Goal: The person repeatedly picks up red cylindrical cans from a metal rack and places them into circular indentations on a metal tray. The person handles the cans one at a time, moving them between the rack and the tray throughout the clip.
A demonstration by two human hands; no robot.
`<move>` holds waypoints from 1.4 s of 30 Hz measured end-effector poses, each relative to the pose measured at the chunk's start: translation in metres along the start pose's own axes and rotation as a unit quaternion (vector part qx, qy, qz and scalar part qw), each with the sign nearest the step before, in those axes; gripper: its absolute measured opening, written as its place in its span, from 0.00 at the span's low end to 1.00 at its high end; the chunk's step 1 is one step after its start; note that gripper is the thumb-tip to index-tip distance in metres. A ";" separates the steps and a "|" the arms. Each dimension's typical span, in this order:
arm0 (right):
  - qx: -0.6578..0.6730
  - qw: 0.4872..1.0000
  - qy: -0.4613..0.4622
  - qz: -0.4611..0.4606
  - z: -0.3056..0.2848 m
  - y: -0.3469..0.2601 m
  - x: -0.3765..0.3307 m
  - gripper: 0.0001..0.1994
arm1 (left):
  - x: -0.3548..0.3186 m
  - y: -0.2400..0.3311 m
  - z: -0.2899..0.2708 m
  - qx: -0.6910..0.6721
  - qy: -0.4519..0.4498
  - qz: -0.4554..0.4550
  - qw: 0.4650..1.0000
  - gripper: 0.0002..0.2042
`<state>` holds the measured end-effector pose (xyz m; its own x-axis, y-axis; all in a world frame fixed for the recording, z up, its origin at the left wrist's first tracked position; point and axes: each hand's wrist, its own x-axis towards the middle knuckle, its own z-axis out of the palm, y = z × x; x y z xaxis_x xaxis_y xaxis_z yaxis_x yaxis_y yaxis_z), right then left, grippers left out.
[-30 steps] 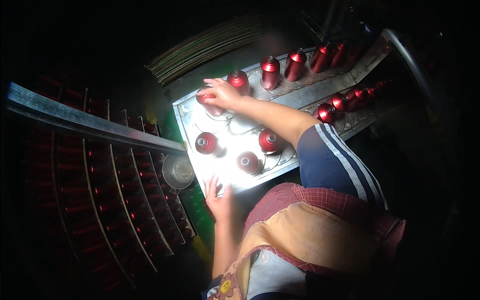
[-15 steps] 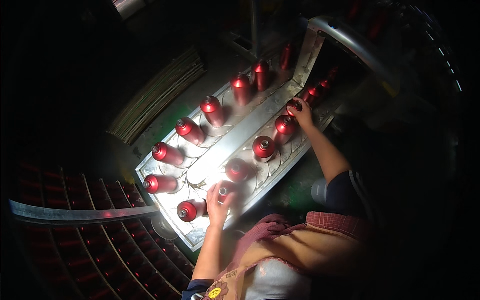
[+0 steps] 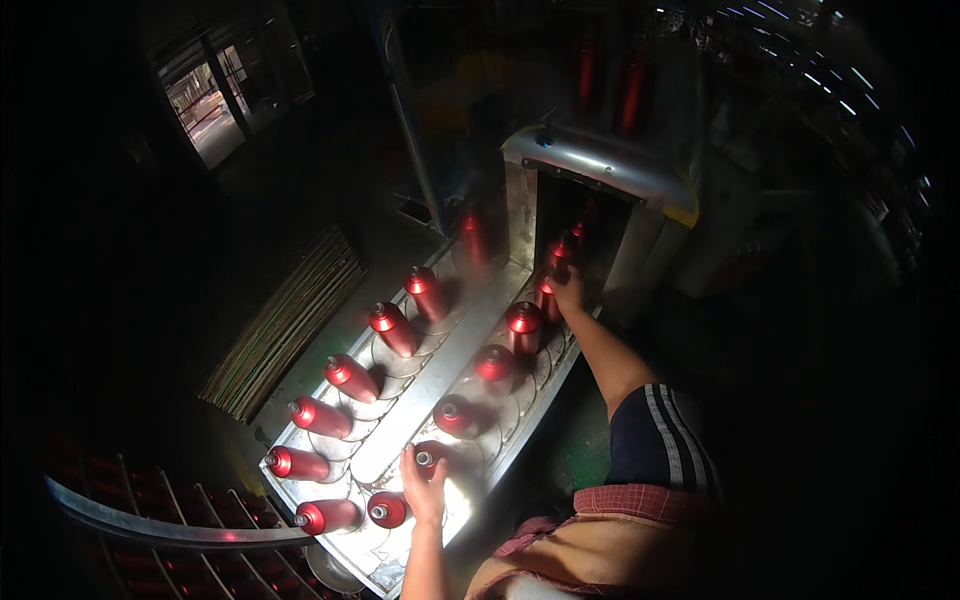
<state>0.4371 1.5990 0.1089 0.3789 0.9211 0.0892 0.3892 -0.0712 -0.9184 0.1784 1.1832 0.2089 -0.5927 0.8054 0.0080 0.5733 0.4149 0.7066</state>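
Red metallic bottles with narrow silvery necks stand on overlapping round plates along both sides of a metal conveyor (image 3: pixel 437 350). My left hand (image 3: pixel 425 490) is closed around one red bottle (image 3: pixel 428 456) at the near end, thumb and fingers on either side of its neck. Farther up the right-hand row, my right hand (image 3: pixel 567 288) grips another red bottle (image 3: pixel 546 302) just before a dark tunnel opening (image 3: pixel 583 215). Between my hands stand more bottles, including a slightly blurred one (image 3: pixel 456 414). The lower parts of both held bottles are hidden.
A rounded metal hood (image 3: pixel 600 165) frames the tunnel. On the left lies a stack of thin strips (image 3: pixel 285 320). A curved metal rail (image 3: pixel 170 530) runs above racks with dark red items at lower left. A lit doorway (image 3: pixel 205 110) shows far off.
My view has swung, so the conveyor sits lower in the picture and the doorway and tunnel front have come into sight. Both hands still hold bottles.
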 end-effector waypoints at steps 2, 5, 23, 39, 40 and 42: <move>-0.010 0.988 0.093 -0.119 -0.011 -0.007 -0.009 0.29 | -0.006 0.015 0.001 -0.007 0.035 0.072 0.997 0.33; 0.161 0.975 -0.005 -0.152 -0.032 -0.024 -0.069 0.19 | -0.033 0.024 -0.007 -0.208 -0.022 0.031 0.977 0.23; 0.305 0.384 -0.828 -0.274 -0.071 -0.295 -0.683 0.13 | -0.420 -0.036 -0.250 -0.301 0.400 -0.063 0.864 0.08; 0.514 0.190 -0.555 -0.626 -0.100 -0.669 -0.999 0.30 | -0.573 0.018 -0.650 0.308 0.644 -0.153 0.683 0.23; 0.502 0.192 -0.556 -0.634 -0.100 -0.681 -1.019 0.30 | -0.568 0.011 -0.674 0.331 0.638 -0.182 0.671 0.24; 0.514 0.169 -0.547 -0.639 -0.098 -0.697 -1.054 0.30 | -0.564 -0.006 -0.712 0.382 0.611 -0.211 0.660 0.25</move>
<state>-0.1509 0.6405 0.6935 -0.0634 -0.5060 0.8602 -0.9979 0.0397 -0.0502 0.1060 0.4253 0.7045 -0.5363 -0.1995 0.8201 0.0526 0.9619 0.2684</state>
